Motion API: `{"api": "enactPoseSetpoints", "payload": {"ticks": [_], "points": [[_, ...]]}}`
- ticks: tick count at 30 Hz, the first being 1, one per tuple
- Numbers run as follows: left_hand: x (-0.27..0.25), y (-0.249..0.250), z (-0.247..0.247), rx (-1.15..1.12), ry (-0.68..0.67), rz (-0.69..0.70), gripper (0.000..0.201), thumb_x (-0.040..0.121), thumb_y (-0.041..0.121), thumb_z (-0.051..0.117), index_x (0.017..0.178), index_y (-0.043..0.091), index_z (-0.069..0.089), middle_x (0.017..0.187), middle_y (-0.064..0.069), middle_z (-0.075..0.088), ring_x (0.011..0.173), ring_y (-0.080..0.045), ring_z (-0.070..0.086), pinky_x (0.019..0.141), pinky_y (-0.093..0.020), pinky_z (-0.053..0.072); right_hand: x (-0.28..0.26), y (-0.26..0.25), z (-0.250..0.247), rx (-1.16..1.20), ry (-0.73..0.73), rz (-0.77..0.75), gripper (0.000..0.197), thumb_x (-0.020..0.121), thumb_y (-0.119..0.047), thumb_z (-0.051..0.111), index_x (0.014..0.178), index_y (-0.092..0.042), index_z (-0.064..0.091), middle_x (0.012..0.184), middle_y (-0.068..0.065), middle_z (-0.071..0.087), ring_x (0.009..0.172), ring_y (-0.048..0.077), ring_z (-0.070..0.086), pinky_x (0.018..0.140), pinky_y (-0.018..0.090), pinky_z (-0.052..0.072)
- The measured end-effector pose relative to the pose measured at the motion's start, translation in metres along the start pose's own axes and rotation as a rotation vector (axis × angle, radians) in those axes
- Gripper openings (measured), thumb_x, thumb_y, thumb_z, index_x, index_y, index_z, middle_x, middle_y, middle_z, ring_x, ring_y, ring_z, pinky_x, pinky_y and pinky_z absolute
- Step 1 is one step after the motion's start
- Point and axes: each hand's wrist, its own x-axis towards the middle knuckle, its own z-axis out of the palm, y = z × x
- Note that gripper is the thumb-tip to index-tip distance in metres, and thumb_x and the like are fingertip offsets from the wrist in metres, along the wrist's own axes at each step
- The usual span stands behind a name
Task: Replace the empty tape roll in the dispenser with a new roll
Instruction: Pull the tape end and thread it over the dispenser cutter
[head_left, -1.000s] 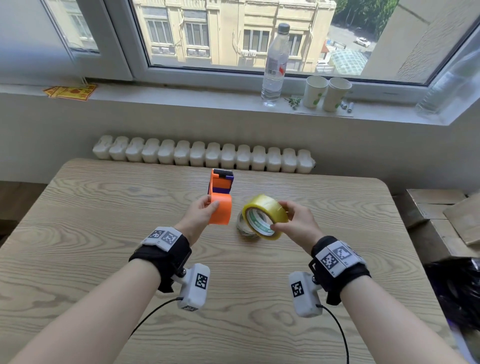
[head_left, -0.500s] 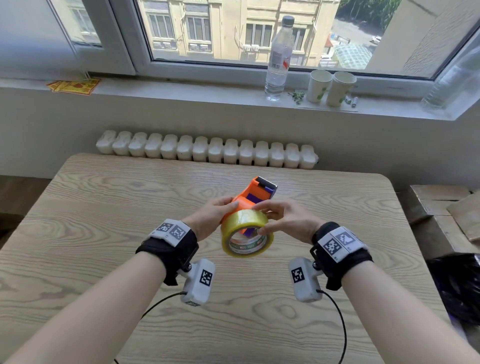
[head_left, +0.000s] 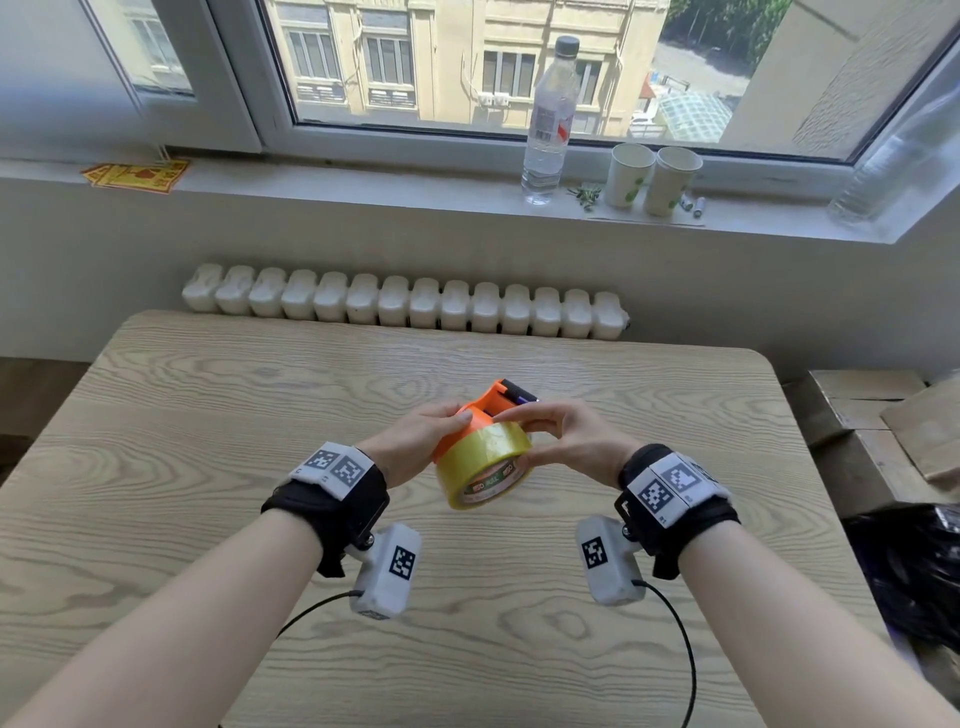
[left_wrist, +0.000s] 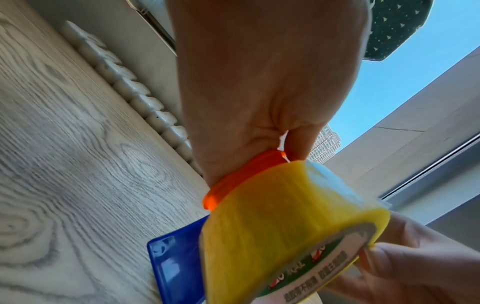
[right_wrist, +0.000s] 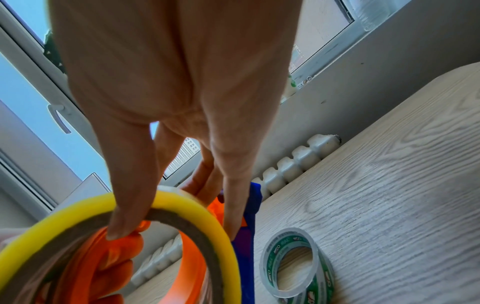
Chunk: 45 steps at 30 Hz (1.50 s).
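My left hand (head_left: 447, 431) grips the orange tape dispenser (head_left: 480, 410) above the middle of the wooden table (head_left: 208, 467), its black and purple head pointing away from me. My right hand (head_left: 519, 439) pinches the new yellow tape roll (head_left: 483, 462), thumb on the core's rim and fingers over the outside. The yellow roll (right_wrist: 182, 203) sits around the dispenser's orange hub (right_wrist: 130, 246). In the left wrist view the roll (left_wrist: 285, 216) lies against the orange side plate (left_wrist: 241, 176). The used roll (right_wrist: 293, 265) lies on the table under my hands, hidden in the head view.
A white radiator (head_left: 405, 306) runs along the table's far edge. On the sill stand a water bottle (head_left: 548, 119) and two paper cups (head_left: 654, 179). Cardboard boxes (head_left: 872, 415) and a black bag (head_left: 914, 571) sit right of the table.
My hands have come together and nearer to me. The yellow roll, held apart to the right a second ago, is now over the dispenser's hub, and the dispenser has tilted.
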Motion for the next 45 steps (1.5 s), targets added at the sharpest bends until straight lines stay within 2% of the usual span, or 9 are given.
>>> {"api": "enactPoseSetpoints", "payload": {"ticks": [5, 8, 13, 17, 20, 27, 34, 41, 45], "points": [[-0.007, 0.001, -0.001, 0.130, -0.108, 0.021, 0.052, 0.069, 0.021, 0.074, 0.116, 0.012, 0.056, 0.109, -0.014, 0.064, 0.099, -0.025, 0.061, 0.090, -0.041, 0.047, 0.002, 0.002, -0.002, 0.005, 0.020, -0.014, 0.054, 0.070, 0.010, 0.071, 0.120, -0.007, 0.060, 0.117, 0.008, 0.061, 0.106, 0.012, 0.057, 0.088, 0.020, 0.052], [-0.008, 0.002, -0.004, 0.156, -0.144, 0.035, 0.057, 0.062, 0.006, 0.077, 0.114, 0.016, 0.056, 0.112, -0.016, 0.065, 0.102, -0.026, 0.063, 0.094, -0.042, 0.048, 0.003, 0.003, -0.002, -0.018, 0.038, -0.012, 0.053, 0.070, 0.009, 0.072, 0.118, -0.009, 0.060, 0.123, 0.014, 0.058, 0.109, 0.014, 0.056, 0.086, 0.019, 0.053], [-0.008, -0.002, -0.006, 0.129, -0.165, 0.058, 0.051, 0.065, 0.012, 0.077, 0.112, 0.015, 0.060, 0.107, -0.013, 0.068, 0.100, -0.025, 0.064, 0.090, -0.038, 0.049, 0.003, 0.000, 0.000, -0.091, 0.010, 0.012, 0.050, 0.071, 0.006, 0.072, 0.116, -0.014, 0.061, 0.124, 0.002, 0.056, 0.120, 0.013, 0.050, 0.084, 0.018, 0.053], [-0.005, -0.007, 0.000, 0.076, -0.169, 0.030, 0.041, 0.070, 0.010, 0.073, 0.109, 0.010, 0.061, 0.089, -0.003, 0.070, 0.083, -0.015, 0.065, 0.070, -0.023, 0.051, 0.008, -0.004, 0.002, -0.294, -0.031, 0.013, 0.048, 0.070, 0.006, 0.072, 0.109, -0.020, 0.063, 0.122, 0.002, 0.057, 0.119, 0.017, 0.052, 0.097, 0.037, 0.050], [-0.004, -0.008, 0.005, 0.012, -0.164, 0.001, 0.026, 0.081, 0.000, 0.062, 0.107, 0.004, 0.058, 0.070, 0.006, 0.070, 0.062, -0.003, 0.063, 0.051, -0.013, 0.045, 0.008, -0.007, 0.003, -0.319, -0.026, 0.001, 0.044, 0.075, 0.009, 0.065, 0.111, -0.015, 0.062, 0.118, 0.003, 0.058, 0.115, 0.018, 0.054, 0.097, 0.038, 0.050], [-0.005, -0.008, 0.005, 0.072, -0.230, 0.001, 0.050, 0.060, 0.006, 0.077, 0.108, 0.012, 0.062, 0.092, -0.003, 0.071, 0.087, -0.015, 0.067, 0.071, -0.023, 0.051, 0.006, -0.006, 0.004, -0.264, -0.020, -0.015, 0.042, 0.078, 0.010, 0.062, 0.113, -0.012, 0.062, 0.113, -0.002, 0.058, 0.110, 0.009, 0.053, 0.075, 0.019, 0.055], [-0.005, -0.008, 0.003, -0.012, -0.172, 0.018, 0.045, 0.069, 0.008, 0.072, 0.112, 0.006, 0.060, 0.101, -0.015, 0.061, 0.094, -0.027, 0.056, 0.083, -0.036, 0.041, 0.015, 0.002, 0.007, -0.169, 0.100, -0.036, 0.045, 0.079, 0.014, 0.055, 0.108, -0.020, 0.061, 0.111, 0.004, 0.060, 0.106, 0.024, 0.061, 0.088, 0.038, 0.056], [-0.005, -0.010, 0.004, 0.015, -0.166, 0.071, 0.035, 0.077, -0.002, 0.066, 0.107, 0.015, 0.064, 0.096, 0.001, 0.073, 0.092, -0.012, 0.067, 0.080, -0.023, 0.051, 0.019, 0.005, 0.010, -0.185, 0.207, -0.063, 0.056, 0.079, 0.014, 0.055, 0.127, -0.016, 0.052, 0.129, 0.008, 0.056, 0.121, 0.018, 0.053, 0.095, 0.026, 0.050], [-0.002, -0.011, 0.009, -0.019, -0.105, 0.131, 0.031, 0.083, 0.004, 0.062, 0.114, 0.008, 0.062, 0.108, -0.009, 0.069, 0.097, -0.016, 0.065, 0.086, -0.026, 0.052, 0.022, 0.002, 0.014, -0.132, 0.273, -0.047, 0.057, 0.080, 0.017, 0.042, 0.127, -0.013, 0.053, 0.131, 0.011, 0.052, 0.118, 0.018, 0.051, 0.072, 0.002, 0.046]]}}
